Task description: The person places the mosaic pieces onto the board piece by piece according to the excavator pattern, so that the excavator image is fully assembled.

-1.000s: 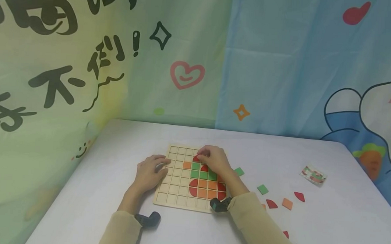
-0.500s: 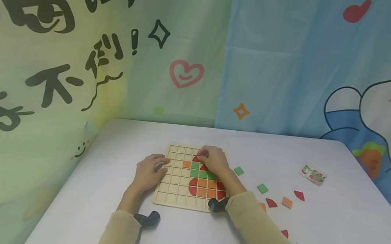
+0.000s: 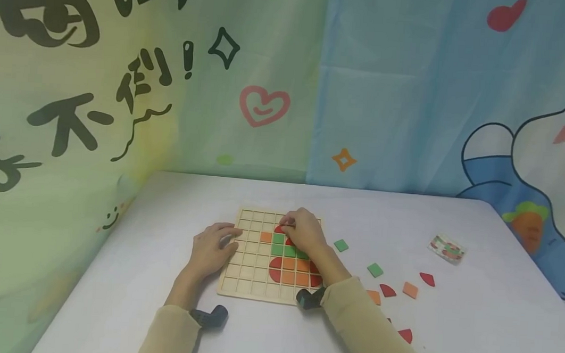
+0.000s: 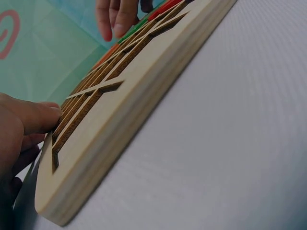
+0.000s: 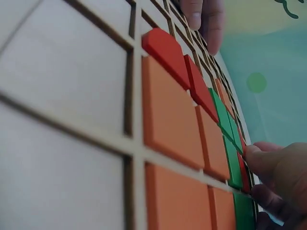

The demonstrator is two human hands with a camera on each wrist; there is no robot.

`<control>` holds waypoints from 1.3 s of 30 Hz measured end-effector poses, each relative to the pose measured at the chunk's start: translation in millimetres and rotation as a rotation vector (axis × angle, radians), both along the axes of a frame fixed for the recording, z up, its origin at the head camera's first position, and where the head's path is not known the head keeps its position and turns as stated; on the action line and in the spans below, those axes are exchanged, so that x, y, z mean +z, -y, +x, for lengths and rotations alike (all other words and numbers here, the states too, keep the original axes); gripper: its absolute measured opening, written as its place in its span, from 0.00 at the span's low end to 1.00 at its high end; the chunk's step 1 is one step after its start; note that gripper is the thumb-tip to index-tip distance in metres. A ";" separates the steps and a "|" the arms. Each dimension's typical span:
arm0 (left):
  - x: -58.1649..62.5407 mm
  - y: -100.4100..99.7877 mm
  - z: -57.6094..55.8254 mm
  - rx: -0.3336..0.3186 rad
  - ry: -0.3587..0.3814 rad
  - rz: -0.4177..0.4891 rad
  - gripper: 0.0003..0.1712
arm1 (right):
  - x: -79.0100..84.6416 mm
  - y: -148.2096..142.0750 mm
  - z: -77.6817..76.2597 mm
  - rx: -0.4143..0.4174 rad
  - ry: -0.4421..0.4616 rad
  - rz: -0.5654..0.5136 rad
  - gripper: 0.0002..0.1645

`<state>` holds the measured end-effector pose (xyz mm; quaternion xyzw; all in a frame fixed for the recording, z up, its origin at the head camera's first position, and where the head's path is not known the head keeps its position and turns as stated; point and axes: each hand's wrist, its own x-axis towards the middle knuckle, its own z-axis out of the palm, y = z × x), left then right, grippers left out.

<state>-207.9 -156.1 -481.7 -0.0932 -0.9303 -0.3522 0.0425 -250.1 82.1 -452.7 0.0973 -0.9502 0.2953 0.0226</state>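
Observation:
A pale wooden grid board (image 3: 245,272) lies on the white table, partly filled with red, green and orange tiles. My left hand (image 3: 210,250) rests at its left edge, fingers loosely bent and spread, thumb touching the board. Over the top rows, my right hand (image 3: 305,233) pinches a red quarter-round tile (image 3: 278,229) between thumb and finger, at a cell above a green tile (image 3: 278,238). In the right wrist view the right thumb (image 5: 259,158) meets the red tile's edge. Part of the tile and some cells under that hand are hidden.
Right of the board lie loose green tiles (image 3: 375,270), orange tiles (image 3: 410,290) and red quarter-round tiles (image 3: 427,279). A small printed pattern card (image 3: 447,248) lies farther right. A printed cloth backdrop (image 3: 378,96) stands behind the table.
Both hands stay at nearly the same places on the board, with the right fingers still at the red tile. The head view has turned slightly right, so everything appears shifted left.

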 end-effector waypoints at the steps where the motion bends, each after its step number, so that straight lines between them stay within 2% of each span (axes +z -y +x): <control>1: 0.2 -0.3 0.1 -0.003 0.002 0.000 0.18 | 0.8 -2.1 1.7 0.004 -0.002 -0.007 0.06; 7: 1.0 -0.4 0.9 -0.005 0.004 -0.010 0.18 | 12.4 -31.7 16.6 0.028 0.021 -0.050 0.11; 13: 0.3 1.4 0.3 -0.012 -0.003 -0.008 0.18 | 21.8 -89.1 38.3 0.013 0.064 -0.011 0.12; 20: -3.0 2.0 -1.2 -0.007 0.010 -0.015 0.18 | 26.8 -158.0 60.3 0.009 0.285 0.059 0.19; 23: -3.0 0.7 -1.2 -0.013 0.009 -0.010 0.18 | 25.7 -175.9 67.7 0.019 0.324 0.063 0.21; 33: -3.6 -0.2 -0.5 -0.016 0.002 -0.008 0.18 | 23.1 -185.3 73.6 0.043 0.344 0.049 0.22; 36: -3.5 -0.4 -0.7 -0.018 -0.001 -0.010 0.18 | 19.9 -182.9 73.0 0.019 0.303 0.049 0.21; 39: -2.8 -0.5 -0.5 -0.014 -0.003 -0.008 0.18 | 15.1 -174.0 70.1 -0.001 0.219 0.038 0.23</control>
